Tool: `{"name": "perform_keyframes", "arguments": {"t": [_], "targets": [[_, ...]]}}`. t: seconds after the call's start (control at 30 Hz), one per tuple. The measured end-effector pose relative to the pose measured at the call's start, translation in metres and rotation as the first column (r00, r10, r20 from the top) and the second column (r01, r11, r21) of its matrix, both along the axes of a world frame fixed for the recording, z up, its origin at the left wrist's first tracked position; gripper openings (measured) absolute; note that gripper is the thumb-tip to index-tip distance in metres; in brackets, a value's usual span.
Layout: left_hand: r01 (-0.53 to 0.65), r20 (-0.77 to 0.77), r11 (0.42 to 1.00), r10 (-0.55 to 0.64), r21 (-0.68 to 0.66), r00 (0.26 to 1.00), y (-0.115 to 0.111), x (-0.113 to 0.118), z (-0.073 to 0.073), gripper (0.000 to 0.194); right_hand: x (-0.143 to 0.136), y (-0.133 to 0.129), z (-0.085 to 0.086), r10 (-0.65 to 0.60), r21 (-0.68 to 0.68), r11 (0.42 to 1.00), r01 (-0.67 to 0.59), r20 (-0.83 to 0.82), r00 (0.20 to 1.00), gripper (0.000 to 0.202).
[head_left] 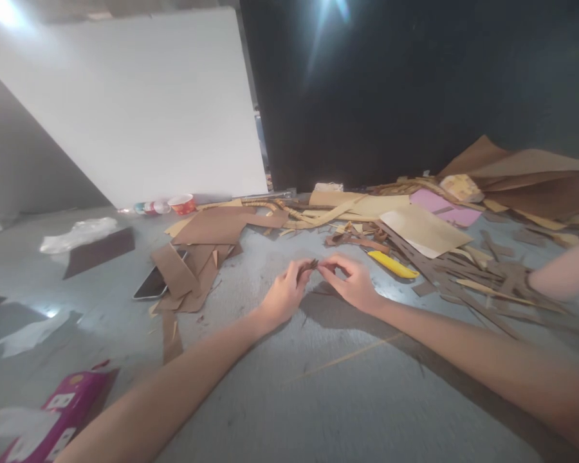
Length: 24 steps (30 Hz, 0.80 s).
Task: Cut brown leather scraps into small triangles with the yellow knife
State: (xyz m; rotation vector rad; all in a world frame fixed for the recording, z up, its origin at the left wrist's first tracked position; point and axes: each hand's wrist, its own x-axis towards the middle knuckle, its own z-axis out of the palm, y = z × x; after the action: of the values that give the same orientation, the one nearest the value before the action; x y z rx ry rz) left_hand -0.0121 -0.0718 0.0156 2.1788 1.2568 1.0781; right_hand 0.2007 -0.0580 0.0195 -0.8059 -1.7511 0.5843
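Note:
Both hands meet above the grey table (251, 399), fingertips nearly touching. My left hand (282, 296) is closed, pinching a small dark brown piece (312, 264) that looks like folded or bunched leather or card; its exact shape is too small to tell. Thumb and forefinger of my right hand (351, 283) pinch at the right end of that piece. A yellow utility knife (393, 264) lies just right of my right hand. Brown sheet pieces (212, 226) are spread to the left of my left hand, some over a phone (150, 285).
Brown and tan strips (463, 276) heap up at the right, beside another person's arm (567, 270). A tan sheet (422, 231) and a pink sheet (444, 208) lie behind. At the lower left is a purple tissue pack (72, 402). White and black panels stand at the back.

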Motion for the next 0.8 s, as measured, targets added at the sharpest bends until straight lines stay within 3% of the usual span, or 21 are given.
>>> {"name": "perform_keyframes", "arguments": {"t": [0.1, 0.53, 0.8], "targets": [[-0.012, -0.010, 1.000, 0.012, -0.008, 1.000, 0.0002, -0.0002, 0.0000, 0.026, -0.0002, -0.0024, 0.0053, 0.072, -0.051, 0.996, -0.070, 0.037, 0.997, 0.026], [-0.006, -0.092, 0.998, 0.000, -0.068, 0.996, -0.0018, 0.0008, 0.0042, 0.029, -0.0010, 0.0024, 0.0048, 0.084, -0.157, 0.984, -0.081, 0.014, 0.996, 0.039], [0.049, -0.134, 0.997, -0.056, -0.052, 0.989, -0.0023, -0.0011, 0.0046, 0.028, 0.0006, 0.0039, 0.0074, 0.269, -0.401, 0.872, -0.281, -0.086, 0.959, 0.053]]}}
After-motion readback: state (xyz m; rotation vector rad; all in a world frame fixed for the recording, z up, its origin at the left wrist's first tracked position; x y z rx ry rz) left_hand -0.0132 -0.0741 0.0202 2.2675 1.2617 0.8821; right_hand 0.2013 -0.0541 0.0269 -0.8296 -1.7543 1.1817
